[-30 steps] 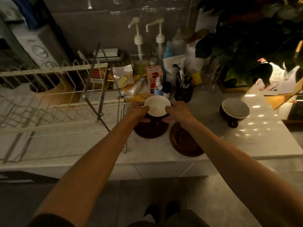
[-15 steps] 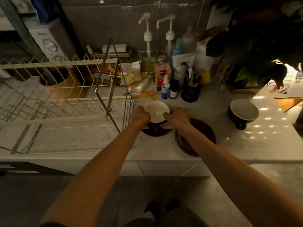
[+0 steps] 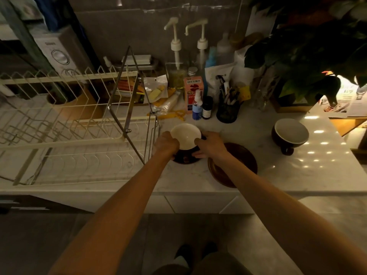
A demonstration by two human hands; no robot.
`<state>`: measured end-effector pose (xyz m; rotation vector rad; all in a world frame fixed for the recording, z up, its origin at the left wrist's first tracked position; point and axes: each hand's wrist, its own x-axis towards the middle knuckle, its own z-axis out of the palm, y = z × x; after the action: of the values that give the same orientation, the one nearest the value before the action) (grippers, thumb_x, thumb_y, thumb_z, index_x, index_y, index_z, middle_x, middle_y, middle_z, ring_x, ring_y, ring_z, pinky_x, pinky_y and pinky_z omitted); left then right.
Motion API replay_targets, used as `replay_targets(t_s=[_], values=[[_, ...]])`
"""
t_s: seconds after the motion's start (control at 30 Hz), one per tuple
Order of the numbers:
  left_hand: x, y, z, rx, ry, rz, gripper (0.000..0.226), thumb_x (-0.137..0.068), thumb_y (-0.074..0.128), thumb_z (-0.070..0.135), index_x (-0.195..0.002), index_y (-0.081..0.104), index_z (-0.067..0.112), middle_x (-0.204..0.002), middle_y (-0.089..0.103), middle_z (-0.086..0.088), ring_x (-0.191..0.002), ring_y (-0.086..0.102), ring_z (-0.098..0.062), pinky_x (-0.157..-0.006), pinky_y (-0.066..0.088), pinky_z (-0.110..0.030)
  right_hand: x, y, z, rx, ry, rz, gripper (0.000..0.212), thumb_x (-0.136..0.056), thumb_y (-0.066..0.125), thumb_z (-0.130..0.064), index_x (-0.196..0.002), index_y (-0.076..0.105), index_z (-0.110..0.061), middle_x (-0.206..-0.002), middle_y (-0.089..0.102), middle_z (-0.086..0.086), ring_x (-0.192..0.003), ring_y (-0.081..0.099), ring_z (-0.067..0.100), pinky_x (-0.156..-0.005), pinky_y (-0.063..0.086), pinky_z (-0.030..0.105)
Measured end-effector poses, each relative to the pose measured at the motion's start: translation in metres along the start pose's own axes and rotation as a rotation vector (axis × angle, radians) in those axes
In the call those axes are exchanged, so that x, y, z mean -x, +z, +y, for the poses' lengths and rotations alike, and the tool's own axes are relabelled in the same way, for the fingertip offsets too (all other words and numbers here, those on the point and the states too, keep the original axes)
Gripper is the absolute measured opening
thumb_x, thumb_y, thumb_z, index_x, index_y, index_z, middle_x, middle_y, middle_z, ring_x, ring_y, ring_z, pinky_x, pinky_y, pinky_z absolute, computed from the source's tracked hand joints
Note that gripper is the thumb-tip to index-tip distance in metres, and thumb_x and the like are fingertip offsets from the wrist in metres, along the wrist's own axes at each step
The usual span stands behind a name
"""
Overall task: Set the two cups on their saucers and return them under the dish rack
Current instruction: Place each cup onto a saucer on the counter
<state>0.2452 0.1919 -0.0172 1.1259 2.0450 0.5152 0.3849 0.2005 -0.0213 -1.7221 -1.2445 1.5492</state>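
Observation:
A dark cup with a white inside (image 3: 185,136) sits on a dark brown saucer (image 3: 185,159) beside the dish rack's right end. My left hand (image 3: 166,144) grips the cup's left side and my right hand (image 3: 210,144) grips its right side, fingers touching the saucer rim. A second brown saucer (image 3: 243,155) lies bare just to the right, partly under my right forearm. The second dark cup (image 3: 290,133) stands alone farther right on the counter.
The white wire dish rack (image 3: 65,124) with a metal frame leg (image 3: 127,108) fills the counter's left. Pump bottles (image 3: 175,56), small bottles, a pen holder (image 3: 227,112) and packets crowd the back. A leafy plant (image 3: 309,46) overhangs the right. The counter's front edge (image 3: 178,192) runs below my arms.
The cup and its saucer, held in both hands, have slid left toward the dish rack's end, leaving the second saucer more exposed on the right.

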Motion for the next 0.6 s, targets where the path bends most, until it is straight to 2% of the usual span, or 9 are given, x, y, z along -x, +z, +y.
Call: replay_targets(t_s=[0.1,0.17,0.27,0.33,0.43,0.53,0.6], values=[[0.003,-0.001,0.003,-0.12,0.053,0.047,0.047,-0.092,0.047,0.017,-0.138,0.043,0.008,-0.134,0.053,-0.02,-0.117,0.056,-0.036,-0.093,0.052,-0.039,0.0,-0.004,0.0,0.025,0.01,-0.025,0.047,-0.095,0.052,-0.008,-0.142,0.045,-0.009,-0.141,0.052,0.019,-0.089,0.073,0.038,-0.08,0.061,0.044],[0.008,-0.003,0.008,-0.23,0.095,0.087,0.047,-0.095,0.045,0.023,-0.14,0.042,0.01,-0.138,0.052,-0.017,-0.124,0.051,-0.034,-0.094,0.045,-0.036,0.001,-0.007,-0.002,0.064,0.012,-0.019,0.047,-0.097,0.051,-0.012,-0.143,0.044,-0.009,-0.145,0.049,0.018,-0.086,0.074,0.036,-0.081,0.062,0.044],[0.016,-0.004,0.019,-0.376,0.218,0.183,0.045,-0.095,0.046,0.028,-0.138,0.048,0.014,-0.136,0.056,-0.014,-0.124,0.053,-0.033,-0.094,0.045,-0.038,0.002,-0.016,-0.006,0.156,0.005,0.017,0.044,-0.099,0.052,-0.018,-0.141,0.045,-0.006,-0.136,0.058,0.019,-0.086,0.075,0.032,-0.082,0.061,0.046],[0.019,-0.002,0.028,-0.393,0.305,0.21,0.044,-0.094,0.049,0.031,-0.136,0.052,0.018,-0.134,0.059,-0.012,-0.122,0.055,-0.032,-0.095,0.046,-0.039,0.003,-0.026,-0.008,0.258,-0.018,0.038,0.043,-0.098,0.054,-0.021,-0.138,0.048,-0.008,-0.129,0.062,0.014,-0.084,0.074,0.027,-0.082,0.061,0.046],[0.022,0.008,0.046,-0.312,0.423,0.137,0.042,-0.093,0.051,0.032,-0.132,0.057,0.019,-0.135,0.059,-0.009,-0.12,0.057,-0.028,-0.094,0.046,-0.036,0.006,-0.049,-0.009,0.435,-0.082,0.082,0.037,-0.094,0.059,-0.022,-0.129,0.058,-0.011,-0.122,0.067,0.008,-0.088,0.07,0.024,-0.085,0.06,0.046],[0.029,0.028,0.07,-0.153,0.47,-0.031,0.042,-0.091,0.05,0.032,-0.13,0.059,0.019,-0.128,0.064,-0.008,-0.112,0.062,-0.025,-0.093,0.05,-0.036,0.016,-0.077,-0.004,0.487,-0.096,0.194,0.034,-0.095,0.054,-0.033,-0.121,0.062,-0.014,-0.11,0.07,0.012,-0.099,0.069,0.031,-0.089,0.056,0.05],[0.034,0.046,0.087,-0.085,0.477,-0.145,0.042,-0.091,0.051,0.033,-0.13,0.059,0.019,-0.122,0.066,-0.006,-0.107,0.064,-0.026,-0.092,0.053,-0.039,0.023,-0.1,0.003,0.478,-0.073,0.266,0.038,-0.091,0.054,-0.038,-0.124,0.061,-0.02,-0.109,0.072,0.011,-0.099,0.069,0.031,-0.09,0.056,0.047]])
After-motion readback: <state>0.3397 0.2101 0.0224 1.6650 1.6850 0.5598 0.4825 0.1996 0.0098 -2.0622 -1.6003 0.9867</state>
